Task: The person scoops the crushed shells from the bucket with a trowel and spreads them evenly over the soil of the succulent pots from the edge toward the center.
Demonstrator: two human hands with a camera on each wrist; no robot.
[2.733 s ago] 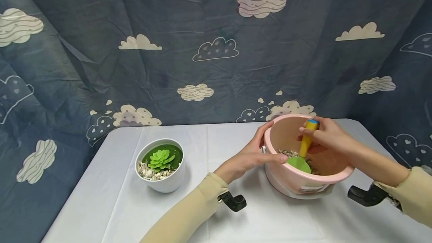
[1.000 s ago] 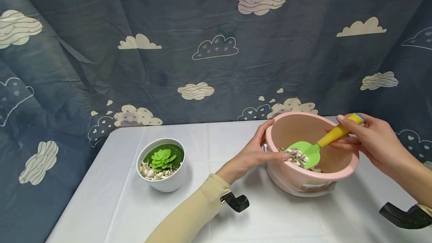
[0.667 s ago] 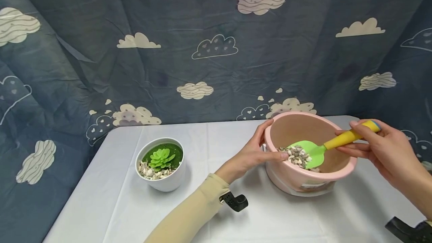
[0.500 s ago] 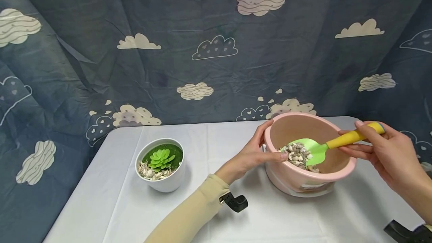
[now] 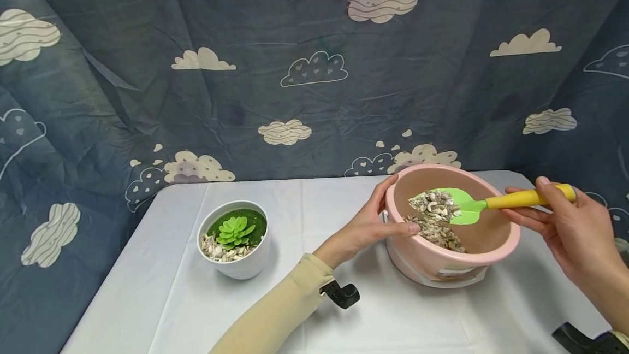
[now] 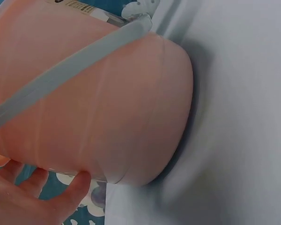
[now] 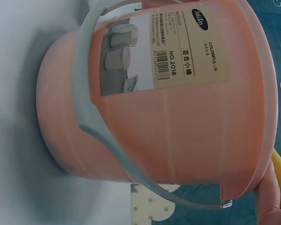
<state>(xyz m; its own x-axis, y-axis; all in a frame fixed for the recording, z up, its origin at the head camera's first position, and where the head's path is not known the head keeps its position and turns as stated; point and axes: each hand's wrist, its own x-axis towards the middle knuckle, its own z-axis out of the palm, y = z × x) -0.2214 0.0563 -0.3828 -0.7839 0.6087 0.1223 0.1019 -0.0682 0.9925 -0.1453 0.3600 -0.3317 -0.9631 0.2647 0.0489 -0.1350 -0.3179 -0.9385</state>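
Gravel [image 5: 436, 205]: head view only; bucket [image 7: 178, 136] label [image 7: 196, 51]: legible from right wrist.

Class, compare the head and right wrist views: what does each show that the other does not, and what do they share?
Only the head view: the plant, its white pot, the green blade and the gravel.
Only the right wrist view: readable print on the label, and its barcode.
Both: the bucket, right hand, yellow handle, table and cloud backdrop.
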